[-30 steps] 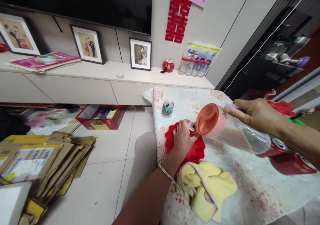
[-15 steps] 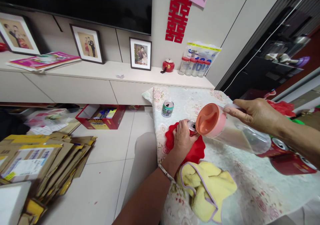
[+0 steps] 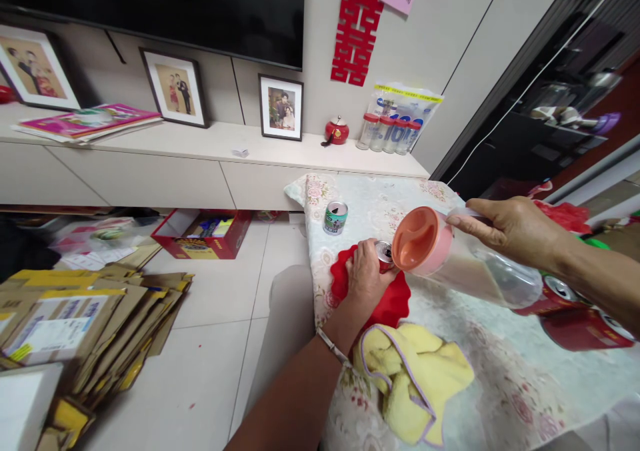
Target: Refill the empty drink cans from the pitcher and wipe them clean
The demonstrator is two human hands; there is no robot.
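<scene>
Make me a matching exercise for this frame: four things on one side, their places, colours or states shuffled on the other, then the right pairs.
Things:
1. pitcher
2. cloth
3. box
4. left hand

Places, colours or states:
A. yellow and crumpled
B. around a red can
C. on the floor
D. tilted, held by the right hand

Pairs: 1-D, 2-A, 3-C, 4-B

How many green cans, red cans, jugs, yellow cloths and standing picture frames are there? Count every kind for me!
Green can: 1
Red cans: 3, one in the left hand
Jug: 1, in the right hand
Yellow cloth: 1
Picture frames: 3
Total: 9
</scene>
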